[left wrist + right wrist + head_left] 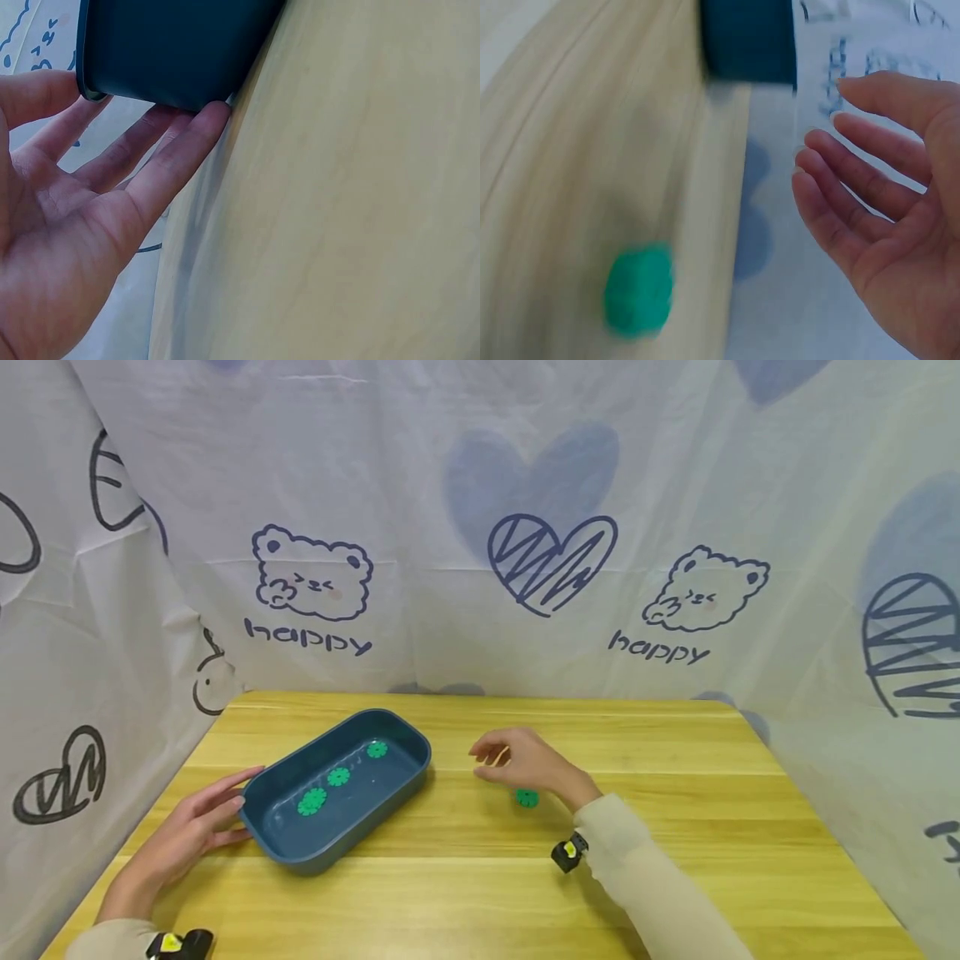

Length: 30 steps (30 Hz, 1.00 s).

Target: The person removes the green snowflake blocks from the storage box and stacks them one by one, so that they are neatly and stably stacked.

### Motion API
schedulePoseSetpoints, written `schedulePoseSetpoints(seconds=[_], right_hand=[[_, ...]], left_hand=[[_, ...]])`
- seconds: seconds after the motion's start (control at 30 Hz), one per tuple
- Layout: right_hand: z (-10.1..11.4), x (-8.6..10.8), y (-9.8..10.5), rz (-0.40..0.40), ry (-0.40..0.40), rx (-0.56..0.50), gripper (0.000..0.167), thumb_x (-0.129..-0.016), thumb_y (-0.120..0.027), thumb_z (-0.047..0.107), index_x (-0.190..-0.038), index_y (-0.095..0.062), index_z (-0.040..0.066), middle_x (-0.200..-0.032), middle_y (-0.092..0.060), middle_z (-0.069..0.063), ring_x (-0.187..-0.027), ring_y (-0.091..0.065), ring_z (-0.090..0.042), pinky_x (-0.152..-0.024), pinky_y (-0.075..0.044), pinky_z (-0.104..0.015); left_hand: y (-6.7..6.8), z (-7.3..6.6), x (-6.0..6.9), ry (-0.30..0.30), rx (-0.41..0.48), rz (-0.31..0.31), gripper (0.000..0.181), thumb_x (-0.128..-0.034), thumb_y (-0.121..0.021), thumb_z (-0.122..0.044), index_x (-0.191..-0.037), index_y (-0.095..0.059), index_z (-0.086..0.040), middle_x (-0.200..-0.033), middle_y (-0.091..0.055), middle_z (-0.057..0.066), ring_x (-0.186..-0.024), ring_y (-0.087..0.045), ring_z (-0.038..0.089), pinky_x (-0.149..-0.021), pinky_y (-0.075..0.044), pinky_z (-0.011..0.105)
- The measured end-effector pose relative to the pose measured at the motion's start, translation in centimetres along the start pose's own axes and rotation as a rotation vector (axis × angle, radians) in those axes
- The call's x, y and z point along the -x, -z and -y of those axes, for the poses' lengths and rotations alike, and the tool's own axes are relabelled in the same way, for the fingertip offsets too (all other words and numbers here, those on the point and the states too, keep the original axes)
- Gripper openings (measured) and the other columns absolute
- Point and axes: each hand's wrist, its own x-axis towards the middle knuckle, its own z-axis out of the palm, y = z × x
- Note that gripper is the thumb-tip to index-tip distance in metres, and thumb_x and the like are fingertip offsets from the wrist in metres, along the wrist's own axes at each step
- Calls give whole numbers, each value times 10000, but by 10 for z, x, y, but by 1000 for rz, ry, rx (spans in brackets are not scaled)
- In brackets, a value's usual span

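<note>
My left hand (187,835) rests with extended fingers against the near left end of a dark blue rectangular bin (352,835). In the left wrist view, fingertips (214,116) touch the bin's outer wall and rim. Several green notched plastic discs (338,776) lie on the bin's floor, with some overlapping toward its near end. My right hand (525,762) hovers above the table to the right of the bin, its fingers loosely bent and nothing between them. Another green notched disc (527,798) lies on the table below that hand; it looks blurred in the right wrist view.
The wood-grain table (465,902) carries the bin and the loose disc. A white cloth (435,527) printed with hearts and bears hangs behind the table and along its sides. Each wrist wears a small black camera (566,853).
</note>
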Motion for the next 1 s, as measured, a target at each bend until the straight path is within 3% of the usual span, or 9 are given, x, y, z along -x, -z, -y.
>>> schedulePoseSetpoints(seconds=[0.2, 0.37, 0.5, 0.7, 0.83, 1.0], right_hand=[[36, -37, -22, 58, 81, -22, 287, -944, -744, 165, -1191, -740, 20, -1123, -758, -145, -945, -709, -188, -818, -572, -164], [54, -65, -46, 73, 121, -5, 246, -933, -762, 148, -1154, -759, 40, -1118, -765, -144, -948, -710, -199, -851, -605, -240], [64, -83, -63, 85, 118, 16, 238, -937, -763, 159, -1156, -765, 66, -1141, -766, -122, -998, -716, -208, -883, -601, -248], [74, -102, -87, 123, 116, 23, 255, -943, -761, 160, -1172, -766, 49, -1156, -770, -94, -989, -709, -130, -837, -539, -100], [81, -117, -104, 147, 109, 76, 239, -938, -773, 169, -1151, -774, 63, -1128, -779, -53, -945, -691, -43, -822, -518, -70], [89, -133, -121, 185, 102, 146, 229, -930, -784, 174, -1144, -780, 92, -1125, -784, -12, -957, -710, -39, -809, -511, -61]], left_hand=[[2, 0, 2, 12, 10, 2, 547, -1126, -422, -180, -1644, -262, -99, -1321, -606, -266, -1155, -655, -26, -875, -622, 277], [4, 1, 3, 21, 35, 9, 541, -1127, -414, -168, -1646, -266, -118, -1305, -634, -233, -1153, -660, -13, -882, -621, 278], [4, 2, 4, 20, 43, 10, 537, -1127, -412, -165, -1645, -274, -129, -1297, -648, -213, -1149, -665, -5, -881, -622, 278], [0, 1, 0, 24, 29, 8, 546, -1127, -421, -180, -1645, -263, -109, -1310, -629, -232, -1159, -664, -5, -885, -622, 283], [-2, 1, -2, 17, 29, 11, 549, -1127, -421, -179, -1645, -256, -96, -1317, -625, -237, -1164, -661, -9, -885, -622, 287], [1, 0, -1, 16, 16, 8, 550, -1128, -418, -181, -1644, -253, -89, -1325, -615, -253, -1167, -652, -22, -882, -620, 283]])
